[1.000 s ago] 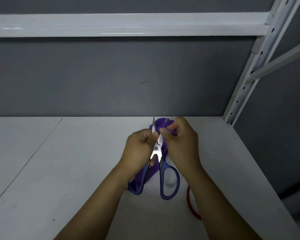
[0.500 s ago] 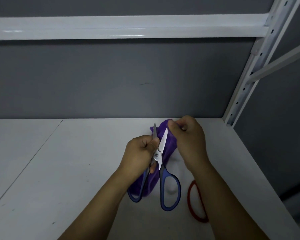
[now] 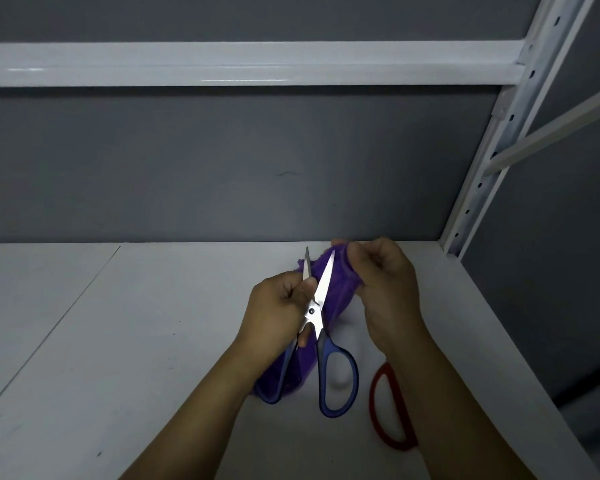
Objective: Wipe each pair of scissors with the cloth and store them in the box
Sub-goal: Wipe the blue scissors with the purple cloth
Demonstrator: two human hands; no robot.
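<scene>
Left hand (image 3: 274,310) fingers grip open blue scissors (image 3: 311,310); right hand (image 3: 388,282) fingers pinch purple cloth (image 3: 340,285); red handle (image 3: 374,403) at 5 o'clock, half under forearm.

A white shelf board (image 3: 125,341) under dim light — grey wall (image 3: 222,161) behind, white perforated upright (image 3: 499,126) right.

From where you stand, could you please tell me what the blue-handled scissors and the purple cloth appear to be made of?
Blue-handled scissors: blades look like polished steel, bright and mirror-like; the blue loops look like smooth plastic with a dull sheen. Purple cloth: seems a soft, fuzzy fabric, matte and bunched in folds, perhaps microfibre.
</scene>
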